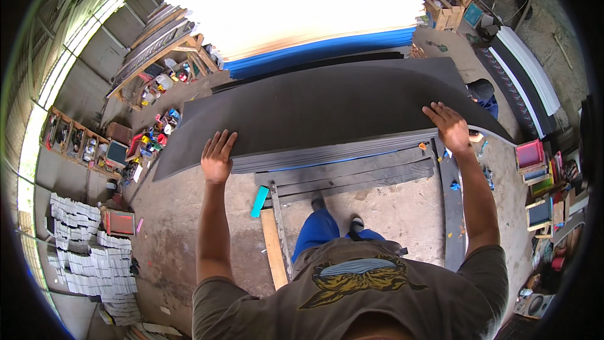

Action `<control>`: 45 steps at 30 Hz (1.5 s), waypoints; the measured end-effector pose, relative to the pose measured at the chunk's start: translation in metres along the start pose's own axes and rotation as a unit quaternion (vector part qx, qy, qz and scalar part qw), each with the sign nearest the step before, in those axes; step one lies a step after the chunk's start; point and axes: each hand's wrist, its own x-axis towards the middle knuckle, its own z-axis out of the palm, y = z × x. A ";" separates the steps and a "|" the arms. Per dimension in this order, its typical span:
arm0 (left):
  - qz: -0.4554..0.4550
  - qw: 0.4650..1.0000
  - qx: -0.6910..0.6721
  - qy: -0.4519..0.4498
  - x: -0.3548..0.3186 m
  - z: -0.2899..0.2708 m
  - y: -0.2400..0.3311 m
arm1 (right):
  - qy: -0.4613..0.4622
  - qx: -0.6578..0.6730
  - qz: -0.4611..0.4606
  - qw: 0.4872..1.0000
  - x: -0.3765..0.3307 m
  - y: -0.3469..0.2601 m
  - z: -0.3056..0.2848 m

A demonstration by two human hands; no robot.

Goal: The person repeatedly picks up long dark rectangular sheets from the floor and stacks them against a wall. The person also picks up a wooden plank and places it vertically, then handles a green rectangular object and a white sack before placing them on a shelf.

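Note:
A wide, dark grey sheet (314, 101), foam-like in look, lies across a stack of similar sheets (340, 151). Both its ends reach past the stack and bend downward. On its near edge, toward the left, rests my left hand (218, 156), fingers stretched out over the top surface. My right hand (449, 126) lies the same way at the near right edge, fingers spread and pointing away from me. Neither thumb shows clearly. A thin blue layer is visible low in the stack.
Beyond stands a tall stack of white and blue sheets (321, 44). A person in a dark cap (482, 90) is by the sheet's right end. Wooden planks (274, 245) and a teal piece (259, 201) lie near my feet. White bundles (94, 255) are piled at left, screen frames (530, 154) at right.

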 end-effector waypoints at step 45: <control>-0.120 0.903 -0.110 -0.397 -0.006 0.346 -0.106 | -0.508 0.000 0.321 0.799 0.124 -0.026 0.333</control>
